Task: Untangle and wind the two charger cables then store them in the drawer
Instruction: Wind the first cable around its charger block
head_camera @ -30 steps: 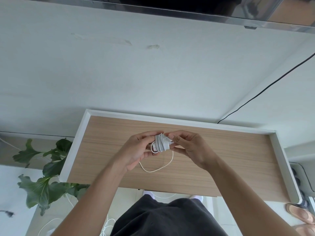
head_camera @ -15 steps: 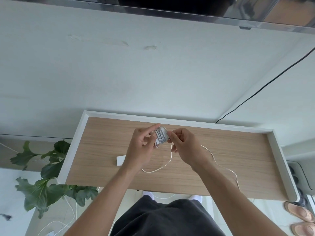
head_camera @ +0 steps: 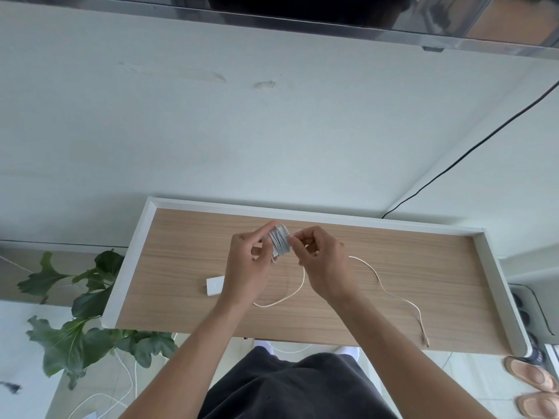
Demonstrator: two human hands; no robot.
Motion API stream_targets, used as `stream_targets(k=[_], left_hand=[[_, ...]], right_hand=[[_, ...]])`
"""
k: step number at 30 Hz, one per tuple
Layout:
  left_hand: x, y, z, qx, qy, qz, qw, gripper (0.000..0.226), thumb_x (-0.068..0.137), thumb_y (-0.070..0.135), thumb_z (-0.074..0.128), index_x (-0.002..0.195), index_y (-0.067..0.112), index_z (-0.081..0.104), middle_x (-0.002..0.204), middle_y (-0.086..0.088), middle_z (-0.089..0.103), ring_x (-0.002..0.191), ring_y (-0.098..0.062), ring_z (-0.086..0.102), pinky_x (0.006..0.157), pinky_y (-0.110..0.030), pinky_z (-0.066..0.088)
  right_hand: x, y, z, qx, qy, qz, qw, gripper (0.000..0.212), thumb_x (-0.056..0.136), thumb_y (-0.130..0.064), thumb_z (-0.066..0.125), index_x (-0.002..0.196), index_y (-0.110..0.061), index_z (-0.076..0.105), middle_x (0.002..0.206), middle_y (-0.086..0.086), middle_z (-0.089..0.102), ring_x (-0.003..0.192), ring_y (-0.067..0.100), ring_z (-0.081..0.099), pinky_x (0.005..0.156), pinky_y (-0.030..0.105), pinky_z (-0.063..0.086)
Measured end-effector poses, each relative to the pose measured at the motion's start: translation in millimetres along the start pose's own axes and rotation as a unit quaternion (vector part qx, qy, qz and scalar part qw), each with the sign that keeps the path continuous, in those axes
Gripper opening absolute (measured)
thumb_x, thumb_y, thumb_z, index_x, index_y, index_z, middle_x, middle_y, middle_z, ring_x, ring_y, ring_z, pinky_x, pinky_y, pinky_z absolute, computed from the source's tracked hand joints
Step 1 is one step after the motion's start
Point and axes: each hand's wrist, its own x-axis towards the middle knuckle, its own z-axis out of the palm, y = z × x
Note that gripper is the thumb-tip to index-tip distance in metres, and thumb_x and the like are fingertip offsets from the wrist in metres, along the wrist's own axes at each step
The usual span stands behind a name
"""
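Above the open wooden drawer (head_camera: 393, 285), both hands meet at a white charger block wrapped in cable (head_camera: 280, 244). My left hand (head_camera: 248, 267) grips the wound block between thumb and fingers. My right hand (head_camera: 320, 261) pinches the cable right beside the block. A loose loop of white cable (head_camera: 287, 297) hangs below the hands onto the drawer floor. A second stretch of white cable (head_camera: 390, 293) trails right across the drawer to its plug end near the front edge. A second white charger block (head_camera: 215, 285) lies in the drawer, partly behind my left wrist.
The drawer has white side walls (head_camera: 127, 267) and stands pulled out from a pale cabinet top (head_camera: 272, 131). A leafy plant (head_camera: 78, 328) stands at the left. More white cable (head_camera: 121, 388) lies on the floor. Sandals (head_camera: 532, 388) sit at the lower right. A black cord (head_camera: 472, 149) crosses the cabinet top.
Both hands lifted slightly toward the drawer's back and turned the wound block. The second charger block and the trailing cable on the right came into view.
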Motion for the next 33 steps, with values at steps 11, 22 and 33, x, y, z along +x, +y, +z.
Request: stream_targets(k=[11,22,33], left_hand=[[4.2,16.6,-25.9,-0.084,-0.171,-0.064,0.98,0.04,0.115,0.012,0.055,0.139,0.038,0.072,0.139,-0.026,0.051,0.113,-0.028,0.077,0.098,-0.042,0.066],[-3.8,19.2,-14.5,-0.167,-0.111,-0.109,0.974,0.036,0.111,0.008,0.062,0.132,0.031,0.079,0.137,-0.021,0.068,0.113,-0.024,0.079,0.094,-0.04,0.066],[-3.9,16.5,-20.9,-0.165,-0.136,-0.095,0.972,0.038,0.11,0.013,0.066,0.145,0.026,0.069,0.143,-0.025,0.057,0.119,-0.03,0.078,0.102,-0.047,0.065]], right_hand=[[1.0,-2.6,-17.9,0.028,-0.094,-0.043,0.994,0.011,0.109,-0.028,0.068,0.104,-0.02,0.072,0.089,-0.009,0.076,0.079,0.01,0.075,0.073,0.015,0.056],[5.3,-11.4,-28.5,0.003,-0.135,-0.018,0.991,0.014,0.107,-0.035,0.07,0.103,-0.022,0.073,0.085,-0.009,0.081,0.076,0.004,0.078,0.073,0.016,0.055],[-1.8,2.9,-33.9,0.063,-0.122,0.066,0.988,0.044,0.096,-0.049,0.081,0.098,-0.008,0.065,0.087,0.001,0.083,0.069,0.026,0.081,0.068,0.045,0.064]])
